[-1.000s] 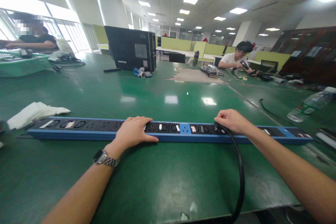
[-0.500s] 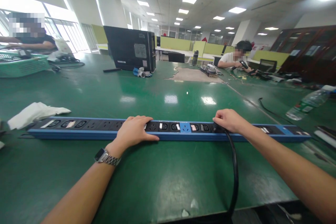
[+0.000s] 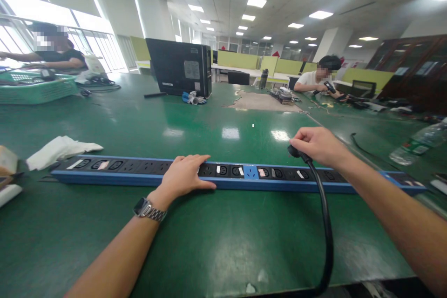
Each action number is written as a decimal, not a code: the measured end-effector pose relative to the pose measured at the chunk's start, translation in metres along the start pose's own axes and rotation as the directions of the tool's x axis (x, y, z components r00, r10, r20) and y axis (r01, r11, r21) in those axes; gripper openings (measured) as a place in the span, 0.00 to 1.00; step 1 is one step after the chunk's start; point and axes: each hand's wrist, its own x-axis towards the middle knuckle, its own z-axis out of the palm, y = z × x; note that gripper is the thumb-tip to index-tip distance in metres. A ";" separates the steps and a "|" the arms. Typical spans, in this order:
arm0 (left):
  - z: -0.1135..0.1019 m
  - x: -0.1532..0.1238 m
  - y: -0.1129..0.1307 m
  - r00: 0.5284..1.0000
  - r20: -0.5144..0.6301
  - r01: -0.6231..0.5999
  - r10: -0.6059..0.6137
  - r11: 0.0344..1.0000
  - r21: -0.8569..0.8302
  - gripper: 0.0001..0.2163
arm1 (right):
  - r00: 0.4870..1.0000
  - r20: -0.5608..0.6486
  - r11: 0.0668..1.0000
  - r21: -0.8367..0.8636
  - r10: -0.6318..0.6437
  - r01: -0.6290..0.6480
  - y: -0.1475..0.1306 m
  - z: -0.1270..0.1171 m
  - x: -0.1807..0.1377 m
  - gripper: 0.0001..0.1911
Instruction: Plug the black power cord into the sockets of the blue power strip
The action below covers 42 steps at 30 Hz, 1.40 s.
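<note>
A long blue and black power strip (image 3: 115,167) lies across the green table (image 3: 223,242) in front of me. My left hand (image 3: 183,176) rests flat on its middle, fingers stretched over the sockets, with a metal watch on the wrist. My right hand (image 3: 316,145) is closed on a black plug (image 3: 293,151), held a little above the strip's right part. The plug's thick black cable (image 3: 326,233) hangs down over the table's near edge.
A white cloth (image 3: 61,149) lies left of the strip. A black computer case (image 3: 181,67) stands at mid table, a green basket (image 3: 37,88) far left, a plastic bottle (image 3: 417,142) at right. Two other people sit at the far left and far right.
My right hand has lifted the black plug up and off the strip's socket. My left hand has stayed pressed on the strip.
</note>
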 end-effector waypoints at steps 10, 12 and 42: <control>0.009 -0.008 0.043 0.836 -0.546 -0.160 0.049 0.975 -0.157 0.17 | 0.947 0.143 0.772 0.620 -0.287 0.141 -0.119 0.073 -0.013 0.21; 0.001 -0.014 0.026 0.838 -0.543 -0.055 -0.059 0.980 -0.192 0.16 | 0.969 0.065 0.746 0.651 -0.238 0.140 -0.100 0.080 -0.020 0.22; 0.031 0.035 0.101 0.974 -0.137 0.069 -0.183 0.807 -0.586 0.12 | 0.876 -0.463 0.948 -0.196 0.134 -0.249 0.089 0.089 -0.068 0.20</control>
